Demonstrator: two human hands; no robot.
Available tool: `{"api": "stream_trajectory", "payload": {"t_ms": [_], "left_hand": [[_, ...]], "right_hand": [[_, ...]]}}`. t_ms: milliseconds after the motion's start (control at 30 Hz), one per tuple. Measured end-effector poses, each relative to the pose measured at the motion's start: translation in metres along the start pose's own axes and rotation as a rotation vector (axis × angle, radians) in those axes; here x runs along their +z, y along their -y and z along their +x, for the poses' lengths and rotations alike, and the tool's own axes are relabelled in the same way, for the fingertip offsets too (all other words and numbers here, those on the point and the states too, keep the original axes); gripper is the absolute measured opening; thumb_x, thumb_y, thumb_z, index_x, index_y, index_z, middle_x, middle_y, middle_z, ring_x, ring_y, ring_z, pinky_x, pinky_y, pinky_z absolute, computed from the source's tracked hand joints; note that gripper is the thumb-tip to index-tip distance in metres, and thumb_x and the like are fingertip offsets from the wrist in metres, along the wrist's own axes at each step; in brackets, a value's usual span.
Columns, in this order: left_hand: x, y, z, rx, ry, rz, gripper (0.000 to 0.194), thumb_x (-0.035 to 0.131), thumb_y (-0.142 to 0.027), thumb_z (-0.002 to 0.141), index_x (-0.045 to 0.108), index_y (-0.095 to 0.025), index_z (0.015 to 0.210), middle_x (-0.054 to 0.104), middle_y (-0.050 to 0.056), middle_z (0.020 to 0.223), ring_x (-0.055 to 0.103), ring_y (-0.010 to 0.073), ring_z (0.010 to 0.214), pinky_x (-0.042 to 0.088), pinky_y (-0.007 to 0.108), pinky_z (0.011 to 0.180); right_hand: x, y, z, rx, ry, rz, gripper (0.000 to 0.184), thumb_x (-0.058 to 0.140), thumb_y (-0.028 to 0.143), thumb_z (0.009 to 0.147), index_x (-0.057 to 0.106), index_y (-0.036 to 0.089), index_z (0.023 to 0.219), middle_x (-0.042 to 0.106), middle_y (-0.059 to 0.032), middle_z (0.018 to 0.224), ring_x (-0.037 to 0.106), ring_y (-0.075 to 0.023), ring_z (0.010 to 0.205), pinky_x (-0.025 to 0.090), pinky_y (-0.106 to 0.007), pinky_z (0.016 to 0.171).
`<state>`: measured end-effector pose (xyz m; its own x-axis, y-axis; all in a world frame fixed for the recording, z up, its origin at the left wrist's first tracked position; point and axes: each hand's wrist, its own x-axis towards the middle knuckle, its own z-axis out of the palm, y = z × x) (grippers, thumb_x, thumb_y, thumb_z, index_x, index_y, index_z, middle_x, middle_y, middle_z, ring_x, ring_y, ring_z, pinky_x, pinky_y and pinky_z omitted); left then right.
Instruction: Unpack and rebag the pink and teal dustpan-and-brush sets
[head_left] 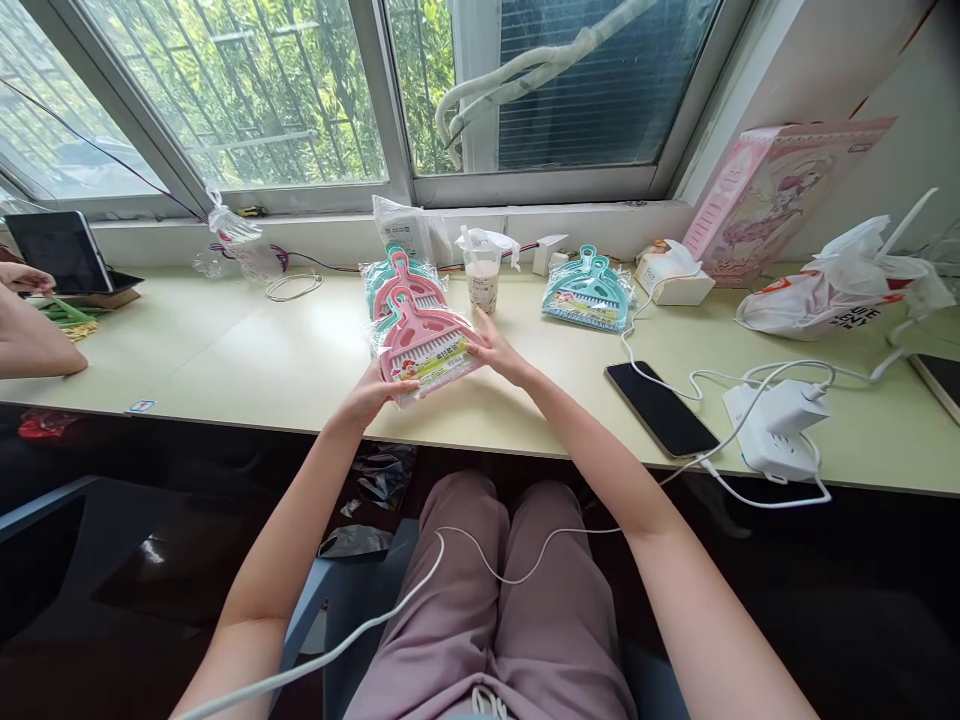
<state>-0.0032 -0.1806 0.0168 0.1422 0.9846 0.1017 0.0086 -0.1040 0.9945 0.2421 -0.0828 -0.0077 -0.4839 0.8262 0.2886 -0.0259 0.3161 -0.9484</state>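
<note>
Both hands hold a pink mini dustpan and brush set (427, 345) in clear packaging with a yellow label, tilted above the table's front part. My left hand (375, 392) grips its lower left corner, thumb on the front. On its right edge, my right hand (495, 352) is closed. Just behind it are more packaged sets, a pink one (403, 278) and a teal one partly hidden beneath. Another teal dustpan and brush set (589, 290) lies to the right, beyond a drink cup (482, 280) with a straw.
The pale table (225, 340) runs below a window. To the right are a black phone (660, 408), a white power strip (772, 430) with cables, a tissue box (675, 280), a pink box (780, 205) and a plastic bag (825, 295). Another person's arm (37, 335) rests at left near a tablet (60, 253).
</note>
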Motion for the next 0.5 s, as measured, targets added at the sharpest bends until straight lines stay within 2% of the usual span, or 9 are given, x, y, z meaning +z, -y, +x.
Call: {"api": "stream_trajectory", "payload": {"t_ms": [100, 200, 267, 333, 400, 500], "left_hand": [[0.001, 0.006, -0.002, -0.040, -0.028, -0.001, 0.099, 0.089, -0.044, 0.069, 0.042, -0.024, 0.154, 0.056, 0.019, 0.147, 0.058, 0.0399, 0.131, 0.057, 0.051, 0.101], [0.002, 0.018, -0.009, -0.037, -0.046, -0.010, 0.110, 0.076, -0.063, 0.078, 0.018, -0.028, 0.163, 0.047, 0.022, 0.155, 0.061, 0.0407, 0.127, 0.064, 0.049, 0.087], [0.008, 0.027, -0.014, 0.040, -0.074, 0.032, 0.128, 0.082, -0.062, 0.073, -0.003, -0.032, 0.164, 0.040, 0.022, 0.160, 0.059, 0.0401, 0.130, 0.064, 0.046, 0.086], [0.019, 0.035, -0.017, 0.123, -0.153, 0.105, 0.140, 0.089, -0.052, 0.069, -0.014, -0.036, 0.162, 0.036, 0.020, 0.162, 0.057, 0.0382, 0.132, 0.064, 0.042, 0.086], [0.030, 0.039, -0.016, 0.167, -0.286, 0.145, 0.134, 0.086, -0.049, 0.074, -0.013, -0.036, 0.162, 0.040, 0.019, 0.159, 0.060, 0.0364, 0.129, 0.066, 0.039, 0.080], [0.040, 0.040, -0.008, 0.189, -0.478, 0.119, 0.105, 0.071, -0.053, 0.088, 0.003, -0.029, 0.165, 0.053, 0.019, 0.147, 0.067, 0.0335, 0.116, 0.067, 0.035, 0.063]], "right_hand": [[-0.001, -0.005, 0.002, 0.159, 0.002, 0.188, 0.061, 0.077, 0.046, 0.080, 0.063, 0.016, 0.131, 0.074, -0.0104, 0.113, 0.072, -0.0279, 0.097, 0.063, -0.045, 0.084], [-0.001, -0.007, 0.003, 0.187, -0.088, 0.255, 0.042, 0.075, 0.035, 0.079, 0.070, 0.015, 0.116, 0.076, -0.0076, 0.101, 0.072, -0.0242, 0.089, 0.064, -0.040, 0.078], [0.000, -0.007, 0.003, 0.179, -0.143, 0.271, 0.039, 0.074, 0.032, 0.079, 0.070, 0.016, 0.114, 0.076, -0.0065, 0.101, 0.071, -0.0228, 0.088, 0.063, -0.038, 0.076], [0.001, -0.008, 0.003, 0.172, -0.169, 0.282, 0.041, 0.075, 0.033, 0.079, 0.070, 0.017, 0.116, 0.076, -0.0063, 0.103, 0.071, -0.0226, 0.088, 0.062, -0.037, 0.076], [0.001, -0.009, 0.003, 0.160, -0.166, 0.290, 0.046, 0.078, 0.037, 0.077, 0.070, 0.017, 0.117, 0.076, -0.0066, 0.104, 0.071, -0.0233, 0.090, 0.062, -0.037, 0.076], [-0.001, -0.008, 0.001, 0.118, -0.136, 0.306, 0.053, 0.082, 0.045, 0.072, 0.070, 0.018, 0.116, 0.077, -0.0067, 0.105, 0.072, -0.0248, 0.092, 0.062, -0.037, 0.076]]}}
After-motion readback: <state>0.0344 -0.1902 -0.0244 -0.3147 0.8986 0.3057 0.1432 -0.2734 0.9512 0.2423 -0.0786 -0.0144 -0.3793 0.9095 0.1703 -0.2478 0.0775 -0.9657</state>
